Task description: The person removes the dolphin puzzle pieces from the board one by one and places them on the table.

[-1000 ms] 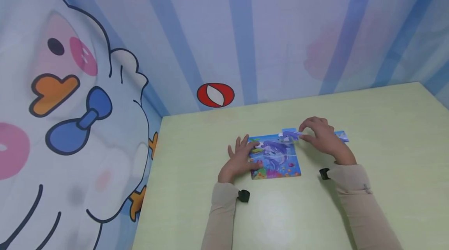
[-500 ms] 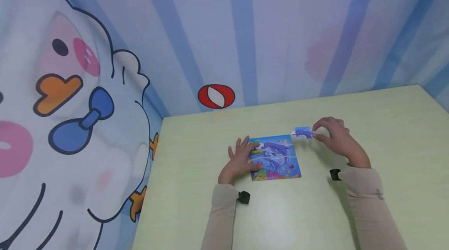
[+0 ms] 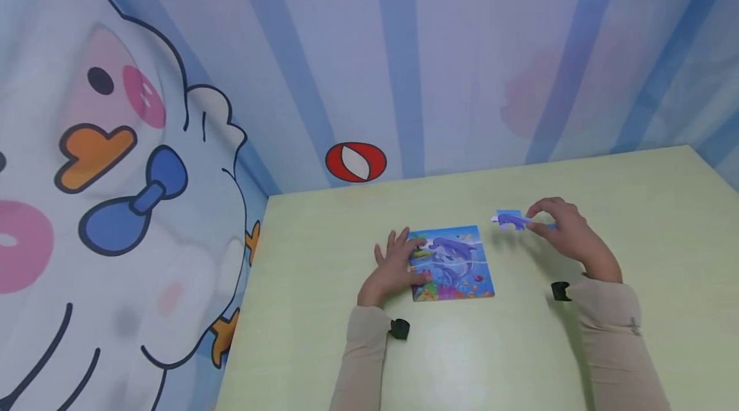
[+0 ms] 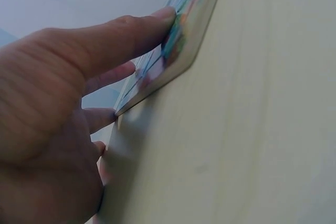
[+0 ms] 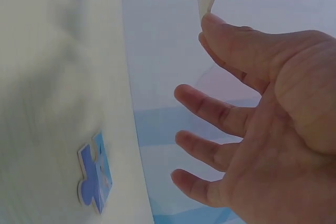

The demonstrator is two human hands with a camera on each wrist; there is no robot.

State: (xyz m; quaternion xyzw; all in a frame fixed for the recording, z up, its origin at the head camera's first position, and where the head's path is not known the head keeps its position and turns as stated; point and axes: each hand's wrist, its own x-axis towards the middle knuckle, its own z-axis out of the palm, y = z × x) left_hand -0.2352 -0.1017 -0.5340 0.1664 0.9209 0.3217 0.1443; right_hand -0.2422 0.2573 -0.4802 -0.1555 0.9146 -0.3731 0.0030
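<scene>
A square jigsaw puzzle (image 3: pixel 452 263) with dolphins and a sea floor lies on the table. My left hand (image 3: pixel 395 268) rests at its left side, thumb and a finger lying straight on the picture; the left wrist view shows the thumb (image 4: pixel 121 40) on it near a corner. To the right of the puzzle, my right hand (image 3: pixel 568 234) pinches a jigsaw piece (image 3: pixel 510 220) with a purple dolphin between thumb and index finger, raised above the table. The other right fingers (image 5: pixel 207 150) are spread. A second jigsaw piece (image 5: pixel 95 177) lies under the right hand, mostly hidden in the head view.
The pale table (image 3: pixel 312 283) reaches to a striped blue cloth backdrop (image 3: pixel 462 65) at the back. A cloth with a large cartoon duck (image 3: pixel 144 295) hangs along the left side. Dark wrist cameras (image 3: pixel 399 329) sit at both cuffs.
My right hand has drawn the pinched jigsaw piece to the right, from the puzzle's top right corner to a spot apart from it. The left hand stays on the puzzle.
</scene>
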